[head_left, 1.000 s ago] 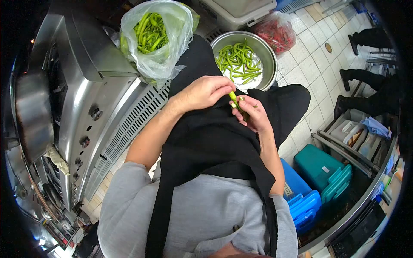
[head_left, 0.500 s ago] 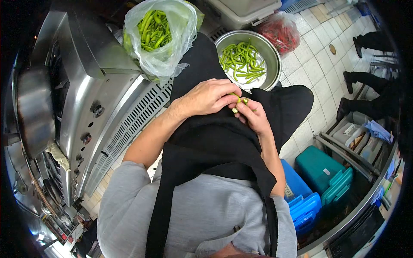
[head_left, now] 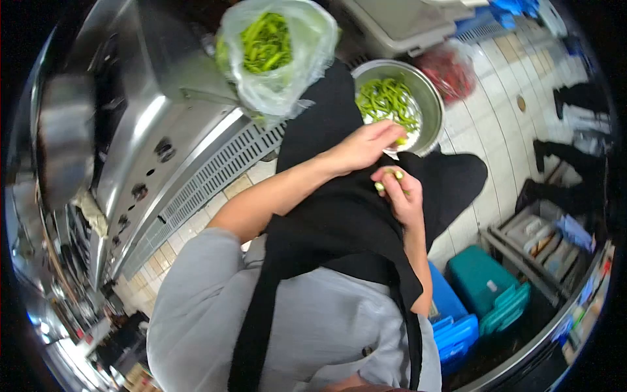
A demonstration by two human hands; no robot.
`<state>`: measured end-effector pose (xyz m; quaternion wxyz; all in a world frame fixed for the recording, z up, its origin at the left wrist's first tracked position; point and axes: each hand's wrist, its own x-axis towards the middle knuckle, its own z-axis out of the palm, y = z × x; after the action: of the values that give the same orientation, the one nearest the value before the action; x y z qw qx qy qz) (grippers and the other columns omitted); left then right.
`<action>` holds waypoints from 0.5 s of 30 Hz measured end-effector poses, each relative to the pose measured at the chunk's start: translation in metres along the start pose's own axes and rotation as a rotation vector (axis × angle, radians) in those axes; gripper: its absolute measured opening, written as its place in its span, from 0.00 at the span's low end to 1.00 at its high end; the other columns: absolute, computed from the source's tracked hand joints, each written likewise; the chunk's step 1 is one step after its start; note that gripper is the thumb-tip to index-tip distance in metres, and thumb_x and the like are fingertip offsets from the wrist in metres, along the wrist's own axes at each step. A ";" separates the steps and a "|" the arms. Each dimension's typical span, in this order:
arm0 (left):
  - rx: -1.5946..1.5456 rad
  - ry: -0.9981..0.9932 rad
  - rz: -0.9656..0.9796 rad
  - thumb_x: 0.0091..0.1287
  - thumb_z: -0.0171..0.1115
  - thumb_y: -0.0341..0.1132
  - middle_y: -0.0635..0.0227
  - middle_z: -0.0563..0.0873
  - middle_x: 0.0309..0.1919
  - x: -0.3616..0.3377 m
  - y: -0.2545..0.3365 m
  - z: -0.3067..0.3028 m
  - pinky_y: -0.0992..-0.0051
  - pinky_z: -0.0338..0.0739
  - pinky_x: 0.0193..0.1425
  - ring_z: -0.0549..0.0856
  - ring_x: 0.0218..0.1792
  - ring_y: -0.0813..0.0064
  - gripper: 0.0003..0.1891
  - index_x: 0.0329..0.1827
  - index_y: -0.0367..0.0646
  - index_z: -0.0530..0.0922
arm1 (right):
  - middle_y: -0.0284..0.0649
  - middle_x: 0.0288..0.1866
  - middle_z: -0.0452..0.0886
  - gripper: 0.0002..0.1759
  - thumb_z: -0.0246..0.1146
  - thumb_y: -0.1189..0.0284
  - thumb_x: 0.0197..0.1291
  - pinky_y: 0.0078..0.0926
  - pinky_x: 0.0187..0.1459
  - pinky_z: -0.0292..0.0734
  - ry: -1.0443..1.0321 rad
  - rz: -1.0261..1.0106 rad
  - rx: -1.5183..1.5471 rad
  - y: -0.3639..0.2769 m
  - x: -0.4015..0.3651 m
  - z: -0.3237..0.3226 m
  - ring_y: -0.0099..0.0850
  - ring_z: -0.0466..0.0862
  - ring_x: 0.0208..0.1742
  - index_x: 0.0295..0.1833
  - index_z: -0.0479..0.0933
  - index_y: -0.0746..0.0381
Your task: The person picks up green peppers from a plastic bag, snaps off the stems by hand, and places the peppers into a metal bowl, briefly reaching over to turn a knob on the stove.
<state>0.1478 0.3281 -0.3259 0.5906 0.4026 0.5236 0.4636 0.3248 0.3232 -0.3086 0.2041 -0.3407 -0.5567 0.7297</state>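
My left hand reaches over the near rim of a round metal pot, slightly blurred, fingers together. A bright green chili pepper shows at its fingertips. Closer to my lap, my right hand is curled around several green chili peppers, whose pale ends stick out between the fingers. More green chilies lie in the pot. To its left, an open clear plastic bag holds a heap of green chilies.
A bag of red chilies sits beside the pot, near a lidded grey bin. Steel cooking equipment runs along the left. Blue and teal containers stand at right. Other people's dark-clothed legs appear far right.
My left hand has moved away from my right hand, out to the pot, with a chili at its fingertips. My right hand keeps its chilies. The whole view has shifted slightly.
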 end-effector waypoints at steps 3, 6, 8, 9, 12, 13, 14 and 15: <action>0.498 0.318 0.453 0.77 0.54 0.40 0.60 0.85 0.50 0.023 0.021 -0.031 0.72 0.76 0.58 0.84 0.50 0.71 0.15 0.55 0.37 0.79 | 0.30 0.34 0.80 0.12 0.56 0.70 0.74 0.16 0.36 0.71 0.027 0.036 0.066 0.003 0.000 -0.001 0.16 0.76 0.33 0.45 0.82 0.66; 0.595 0.710 0.651 0.71 0.61 0.32 0.61 0.86 0.47 0.027 0.053 -0.078 0.73 0.78 0.54 0.84 0.47 0.72 0.11 0.52 0.37 0.82 | 0.28 0.31 0.78 0.12 0.57 0.68 0.74 0.13 0.30 0.65 0.077 0.062 0.155 0.009 -0.001 -0.004 0.14 0.72 0.28 0.46 0.81 0.66; 0.474 0.931 0.617 0.72 0.58 0.33 0.57 0.86 0.40 0.030 0.053 -0.127 0.67 0.78 0.52 0.86 0.44 0.61 0.08 0.45 0.39 0.83 | 0.26 0.26 0.73 0.13 0.57 0.65 0.74 0.11 0.24 0.58 0.114 0.114 0.221 0.009 0.000 -0.004 0.12 0.66 0.22 0.45 0.81 0.64; 0.550 0.983 0.554 0.72 0.57 0.31 0.56 0.87 0.40 0.027 0.048 -0.151 0.66 0.79 0.51 0.86 0.43 0.58 0.08 0.45 0.39 0.83 | 0.26 0.26 0.73 0.13 0.57 0.65 0.74 0.11 0.24 0.58 0.111 0.112 0.224 0.011 0.001 -0.004 0.12 0.66 0.22 0.45 0.81 0.64; 0.950 0.986 0.183 0.68 0.56 0.32 0.54 0.85 0.49 0.026 0.000 -0.206 0.61 0.78 0.57 0.83 0.53 0.54 0.12 0.51 0.40 0.81 | 0.25 0.24 0.71 0.14 0.57 0.64 0.75 0.12 0.22 0.58 0.109 0.109 0.262 0.014 0.008 -0.004 0.11 0.64 0.20 0.46 0.80 0.63; 1.213 0.960 -0.077 0.67 0.57 0.33 0.53 0.84 0.52 0.024 -0.008 -0.213 0.59 0.77 0.60 0.81 0.56 0.52 0.14 0.52 0.40 0.81 | 0.25 0.24 0.71 0.14 0.57 0.64 0.75 0.12 0.22 0.58 0.119 0.108 0.256 0.013 0.008 -0.003 0.11 0.64 0.20 0.46 0.80 0.63; 1.259 0.923 -0.146 0.66 0.58 0.34 0.53 0.83 0.54 0.020 -0.008 -0.214 0.58 0.76 0.61 0.80 0.58 0.52 0.14 0.53 0.41 0.80 | 0.26 0.24 0.71 0.14 0.56 0.64 0.75 0.13 0.22 0.57 0.106 0.121 0.233 0.013 0.008 -0.002 0.13 0.63 0.20 0.46 0.80 0.63; 1.303 0.880 -0.211 0.65 0.59 0.36 0.53 0.82 0.56 0.017 -0.008 -0.214 0.56 0.75 0.63 0.79 0.59 0.52 0.15 0.53 0.41 0.80 | 0.27 0.24 0.70 0.15 0.55 0.63 0.76 0.13 0.22 0.57 0.098 0.132 0.209 0.012 0.008 -0.002 0.14 0.63 0.20 0.46 0.79 0.64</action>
<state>-0.0629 0.3407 -0.3647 0.0156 0.3953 0.9103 0.1218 0.3218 0.3264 -0.3229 0.2169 -0.3887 -0.4434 0.7779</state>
